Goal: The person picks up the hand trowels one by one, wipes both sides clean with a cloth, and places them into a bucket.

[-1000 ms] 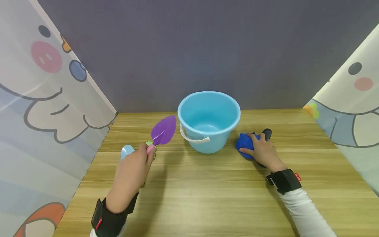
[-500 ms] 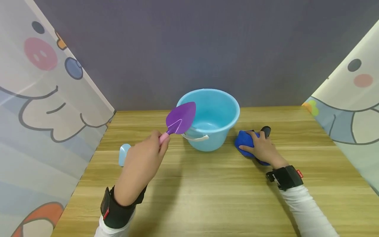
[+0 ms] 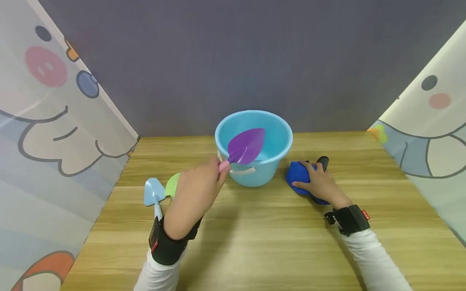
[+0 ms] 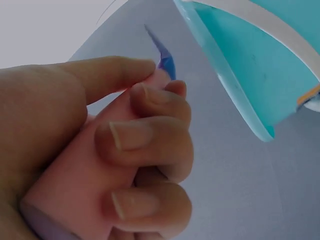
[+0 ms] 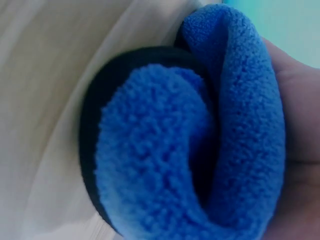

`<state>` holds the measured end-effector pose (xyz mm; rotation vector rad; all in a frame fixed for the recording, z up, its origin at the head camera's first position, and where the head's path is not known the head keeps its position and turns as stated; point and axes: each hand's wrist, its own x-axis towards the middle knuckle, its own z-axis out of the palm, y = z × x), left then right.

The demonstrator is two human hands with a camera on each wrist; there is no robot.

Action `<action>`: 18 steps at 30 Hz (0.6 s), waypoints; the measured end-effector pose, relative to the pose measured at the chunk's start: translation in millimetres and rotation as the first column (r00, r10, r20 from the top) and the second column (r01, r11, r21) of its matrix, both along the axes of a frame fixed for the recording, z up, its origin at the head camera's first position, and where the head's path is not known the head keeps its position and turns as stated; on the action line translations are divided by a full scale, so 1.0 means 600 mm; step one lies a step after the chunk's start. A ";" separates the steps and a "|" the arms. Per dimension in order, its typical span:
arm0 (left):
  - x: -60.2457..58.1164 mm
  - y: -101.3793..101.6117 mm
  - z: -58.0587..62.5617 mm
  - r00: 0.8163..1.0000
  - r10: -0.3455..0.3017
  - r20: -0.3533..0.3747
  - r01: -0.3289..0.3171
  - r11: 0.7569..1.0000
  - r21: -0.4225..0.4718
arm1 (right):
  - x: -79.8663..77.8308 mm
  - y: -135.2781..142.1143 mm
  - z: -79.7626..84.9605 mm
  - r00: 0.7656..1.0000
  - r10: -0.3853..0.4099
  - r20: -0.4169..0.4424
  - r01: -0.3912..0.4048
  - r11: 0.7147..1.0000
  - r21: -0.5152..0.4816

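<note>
My left hand [image 3: 196, 194] grips the pink handle [image 4: 100, 165] of a toy trowel, fingers curled round it. Its purple blade [image 3: 247, 146] is raised in front of the light blue bucket [image 3: 255, 171], overlapping the opening in the head view; whether it is inside the rim I cannot tell. To the right of the bucket, my right hand [image 3: 320, 184] holds a bunched, fuzzy blue cloth [image 3: 297, 177] against the table. A black rounded end [image 3: 323, 161] sticks out beyond the fingers, and the right wrist view shows the cloth [image 5: 155, 150] folded about something black.
A light blue toy shovel [image 3: 153, 192] and a green toy piece [image 3: 172, 184], partly hidden by the left hand, lie on the wooden table [image 3: 262, 242] at left. The bucket has a white handle [image 3: 244, 171] hanging down. A dark grey wall [image 3: 247, 60] stands behind.
My left hand has moved right with the trowel, bringing its blade from left of the bucket to in front of its opening. The right hand stays on the blue cloth.
</note>
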<state>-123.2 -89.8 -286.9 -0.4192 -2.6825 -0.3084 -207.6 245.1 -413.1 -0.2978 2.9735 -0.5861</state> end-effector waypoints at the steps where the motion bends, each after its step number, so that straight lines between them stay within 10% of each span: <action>1: 0.000 0.004 0.000 1.000 -0.008 0.001 0.008 1.000 -0.005 | 0.000 -0.001 -0.002 1.000 -0.002 -0.001 0.002 1.000 -0.004; 18: 0.005 0.050 -0.011 0.997 -0.079 -0.013 0.079 0.997 0.000 | 0.001 -0.012 -0.003 0.999 -0.023 0.022 0.024 0.998 -0.055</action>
